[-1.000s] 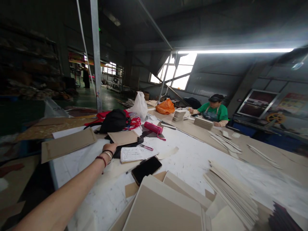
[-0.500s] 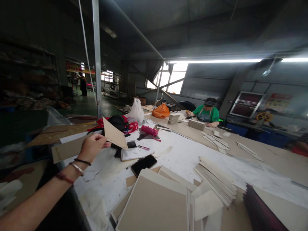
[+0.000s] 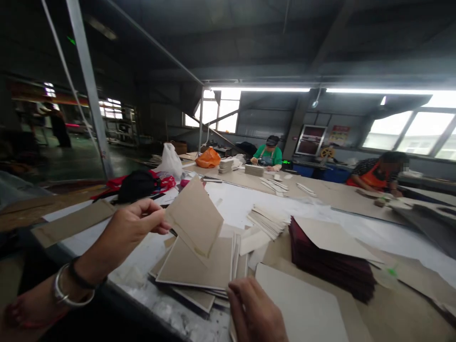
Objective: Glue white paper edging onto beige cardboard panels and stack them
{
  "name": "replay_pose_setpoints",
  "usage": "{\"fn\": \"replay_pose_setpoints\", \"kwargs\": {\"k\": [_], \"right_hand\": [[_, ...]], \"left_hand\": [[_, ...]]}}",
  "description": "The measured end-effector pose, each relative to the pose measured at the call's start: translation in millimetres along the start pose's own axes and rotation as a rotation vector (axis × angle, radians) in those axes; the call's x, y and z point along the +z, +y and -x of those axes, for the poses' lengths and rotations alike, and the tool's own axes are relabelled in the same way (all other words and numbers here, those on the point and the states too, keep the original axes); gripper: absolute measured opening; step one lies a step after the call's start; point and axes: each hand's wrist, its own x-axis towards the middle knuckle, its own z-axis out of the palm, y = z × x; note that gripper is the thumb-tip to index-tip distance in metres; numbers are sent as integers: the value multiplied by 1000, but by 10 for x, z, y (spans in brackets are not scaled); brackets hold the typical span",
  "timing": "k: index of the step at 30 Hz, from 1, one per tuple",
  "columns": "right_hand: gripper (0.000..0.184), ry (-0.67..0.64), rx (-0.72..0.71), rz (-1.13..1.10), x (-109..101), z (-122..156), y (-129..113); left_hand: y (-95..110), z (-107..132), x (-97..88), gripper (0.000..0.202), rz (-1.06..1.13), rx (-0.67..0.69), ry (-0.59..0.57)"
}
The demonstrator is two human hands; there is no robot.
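Observation:
My left hand (image 3: 137,225) pinches a tan cardboard piece (image 3: 195,216) by its left edge, holding it tilted in the air. A brownish line runs along the piece's lower border. Beneath it lies a stack of cardboard sheets (image 3: 192,273), partly covered by the raised piece. My right hand (image 3: 256,308) is low in the middle, its fingers curled beside the stack's right corner; what they hold, if anything, is hidden. Right of that hand lies a large pale board (image 3: 302,304).
Behind the board stands a dark maroon stack (image 3: 327,256) topped by a pale sheet. Narrow card strips (image 3: 267,221) are fanned out on the table. Farther back are an orange bag (image 3: 208,157) and a white plastic bag (image 3: 169,161). Two people (image 3: 268,154) work across the table.
The view has swung right. My left hand has brought the cardboard piece over the stack, and my right hand has come into view. A second person now shows at the right.

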Motion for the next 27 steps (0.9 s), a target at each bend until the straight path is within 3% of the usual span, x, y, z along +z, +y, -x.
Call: {"fn": "replay_pose_setpoints", "kwargs": {"k": [3, 7, 13, 19, 22, 27], "right_hand": [[22, -10, -101, 18, -89, -119, -148], [16, 2, -110, 250, -280, -112, -199], [11, -54, -23, 526, -487, 49, -129], [18, -44, 30, 714, -700, 64, -84], [16, -30, 82, 658, -907, 64, 35], [28, 146, 394, 259, -1237, 185, 383]], "left_hand": [[59, 252, 353, 31, 72, -76, -135], [123, 586, 733, 31, 130, -161, -298], [232, 898, 1084, 22, 121, -216, -451], [359, 1025, 1366, 15, 82, -130, -553], [338, 1015, 1427, 26, 44, -40, -613], [22, 1026, 1344, 36, -149, 80, -577]]}}
